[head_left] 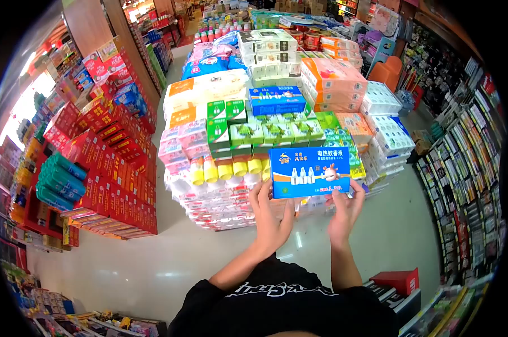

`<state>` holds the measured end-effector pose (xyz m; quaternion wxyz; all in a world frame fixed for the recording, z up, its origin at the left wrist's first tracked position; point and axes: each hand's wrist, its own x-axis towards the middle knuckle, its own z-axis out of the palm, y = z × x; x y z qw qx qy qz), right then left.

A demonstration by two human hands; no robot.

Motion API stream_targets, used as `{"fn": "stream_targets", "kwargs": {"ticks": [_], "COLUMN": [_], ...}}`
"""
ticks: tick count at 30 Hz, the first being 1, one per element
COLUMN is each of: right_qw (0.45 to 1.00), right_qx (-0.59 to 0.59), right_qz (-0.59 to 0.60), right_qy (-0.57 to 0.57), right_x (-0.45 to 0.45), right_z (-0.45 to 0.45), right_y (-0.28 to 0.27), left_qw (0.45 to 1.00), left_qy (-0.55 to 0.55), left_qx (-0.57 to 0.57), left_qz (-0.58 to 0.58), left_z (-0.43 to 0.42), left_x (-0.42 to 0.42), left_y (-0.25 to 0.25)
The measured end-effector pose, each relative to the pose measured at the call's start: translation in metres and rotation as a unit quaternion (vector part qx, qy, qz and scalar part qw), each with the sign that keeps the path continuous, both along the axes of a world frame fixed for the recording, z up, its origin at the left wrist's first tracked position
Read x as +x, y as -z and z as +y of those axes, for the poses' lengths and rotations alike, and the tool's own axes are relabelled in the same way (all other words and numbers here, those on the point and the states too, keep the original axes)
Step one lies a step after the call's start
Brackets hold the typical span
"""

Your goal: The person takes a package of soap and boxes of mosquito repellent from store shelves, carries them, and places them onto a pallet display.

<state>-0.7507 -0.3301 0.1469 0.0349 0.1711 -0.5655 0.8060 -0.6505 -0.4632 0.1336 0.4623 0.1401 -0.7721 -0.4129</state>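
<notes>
Between my two hands is a blue box of mosquito repellent liquid, its printed front turned up toward me. My left hand grips its lower left corner, thumb below and fingers partly behind the box. My right hand closes on the lower right corner, with the thumb on the front edge. Beyond it, a similar blue box lies on top of the stacked goods. Green-and-white boxes sit just below that one, and yellow-ended rolls show left of my left hand.
A large display stack of packaged tissue stands in front of me. Red cartons with teal packs on top rise to the left. Shelves of small hanging goods line the right side. Tiled floor surrounds the stack.
</notes>
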Motion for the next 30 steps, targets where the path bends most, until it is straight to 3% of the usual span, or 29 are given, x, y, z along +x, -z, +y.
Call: {"fn": "stream_targets", "kwargs": {"ticks": [6,8,12,14,20,23,24,28,30], "right_qw": [0.991,0.986,0.982,0.976,0.937,0.947,0.928,0.922,0.917], "right_qx": [0.091,0.13,0.151,0.186,0.284,0.267,0.305,0.262,0.252], "right_qz": [-0.085,-0.091,-0.107,-0.091,-0.071,0.051,0.015,0.028,0.026], "right_qy": [-0.052,-0.049,-0.023,-0.07,-0.19,-0.172,-0.212,-0.284,-0.308], "right_x": [-0.121,-0.152,-0.218,-0.249,-0.301,-0.32,-0.33,-0.325,-0.331], "right_z": [-0.053,-0.064,-0.079,-0.077,-0.077,-0.092,-0.091,-0.117,-0.123], "right_y": [0.006,0.013,0.036,0.043,0.041,0.049,0.046,0.014,0.027], "left_qw": [0.997,0.995,0.987,0.979,0.966,0.963,0.963,0.958,0.957], "left_qy": [-0.001,-0.053,-0.063,-0.064,-0.117,-0.146,-0.173,-0.207,-0.196], "left_qx": [-0.002,-0.023,0.035,0.063,0.069,0.025,0.011,0.01,0.05], "left_qz": [-0.08,-0.083,-0.145,-0.181,-0.22,-0.225,-0.206,-0.197,-0.209], "left_z": [-0.075,-0.09,-0.109,-0.112,-0.11,-0.118,-0.121,-0.137,-0.141], "left_x": [-0.107,-0.129,-0.159,-0.165,-0.181,-0.187,-0.193,-0.224,-0.235], "left_y": [-0.003,-0.003,0.005,0.001,-0.007,-0.019,-0.024,-0.023,-0.023]}}
